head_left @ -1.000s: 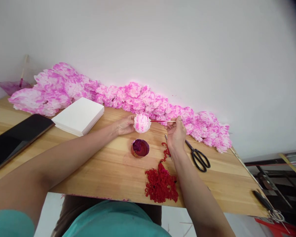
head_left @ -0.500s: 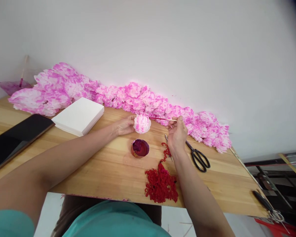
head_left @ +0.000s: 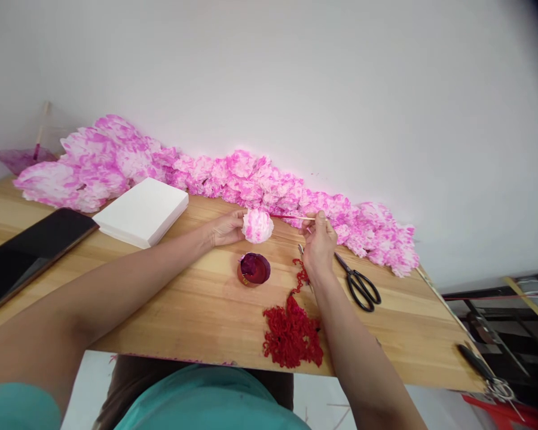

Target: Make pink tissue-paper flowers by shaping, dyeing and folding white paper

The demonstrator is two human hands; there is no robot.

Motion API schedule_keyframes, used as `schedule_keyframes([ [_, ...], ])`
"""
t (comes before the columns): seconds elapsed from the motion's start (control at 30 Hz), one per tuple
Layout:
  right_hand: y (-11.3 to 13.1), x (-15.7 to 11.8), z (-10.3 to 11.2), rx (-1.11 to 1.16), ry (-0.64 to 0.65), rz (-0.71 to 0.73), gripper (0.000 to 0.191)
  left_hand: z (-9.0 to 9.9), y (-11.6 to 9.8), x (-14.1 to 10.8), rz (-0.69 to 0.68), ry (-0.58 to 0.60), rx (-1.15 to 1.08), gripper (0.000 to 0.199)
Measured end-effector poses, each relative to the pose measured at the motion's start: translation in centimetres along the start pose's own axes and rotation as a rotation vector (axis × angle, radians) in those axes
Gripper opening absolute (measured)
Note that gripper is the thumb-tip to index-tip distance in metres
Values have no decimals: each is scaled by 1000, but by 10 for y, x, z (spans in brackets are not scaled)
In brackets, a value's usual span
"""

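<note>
My left hand is closed on the edge of a small white-and-pink paper flower, held up over the table. From the other side, my right hand pinches a thin stick with a red-stained end. Its tip reaches the flower's right edge; I cannot tell whether they touch. Below the flower stands a small round cup with dark red dye and a dark wad inside. A heap of curly red yarn lies near the front edge, one strand trailing up beside my right wrist.
Pink-and-white paper flowers are piled along the wall. Black-handled scissors lie right of my right hand. On the left are a stack of white paper and a dark phone. Another black-handled tool rests at the right corner.
My right hand and the stick have shifted slightly left, the tip now closer to the flower. My left hand and the flower stay nearly in place.
</note>
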State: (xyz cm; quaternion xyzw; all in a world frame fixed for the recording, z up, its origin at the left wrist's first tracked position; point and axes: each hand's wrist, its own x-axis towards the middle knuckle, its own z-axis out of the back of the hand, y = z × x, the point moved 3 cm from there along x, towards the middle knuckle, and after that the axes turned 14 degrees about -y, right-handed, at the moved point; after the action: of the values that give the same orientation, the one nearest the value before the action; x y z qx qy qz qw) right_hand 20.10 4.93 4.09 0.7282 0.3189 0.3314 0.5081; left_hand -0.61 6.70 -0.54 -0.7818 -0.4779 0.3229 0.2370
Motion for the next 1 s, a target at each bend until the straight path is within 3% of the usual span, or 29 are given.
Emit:
schedule_keyframes([
  [0.17,0,-2,-1,-57,30,23,44,2,1,1,-4,2,-6,22],
  [0.57,6,-9,-5,127,76,-15,38,1,1,2,-9,55,-22,28],
  [0.7,9,-9,-4,85,72,95,36,1,0,2,-22,76,-8,28],
  [1.0,31,-23,0,-144,90,510,36,5,4,6,6,10,40,17],
])
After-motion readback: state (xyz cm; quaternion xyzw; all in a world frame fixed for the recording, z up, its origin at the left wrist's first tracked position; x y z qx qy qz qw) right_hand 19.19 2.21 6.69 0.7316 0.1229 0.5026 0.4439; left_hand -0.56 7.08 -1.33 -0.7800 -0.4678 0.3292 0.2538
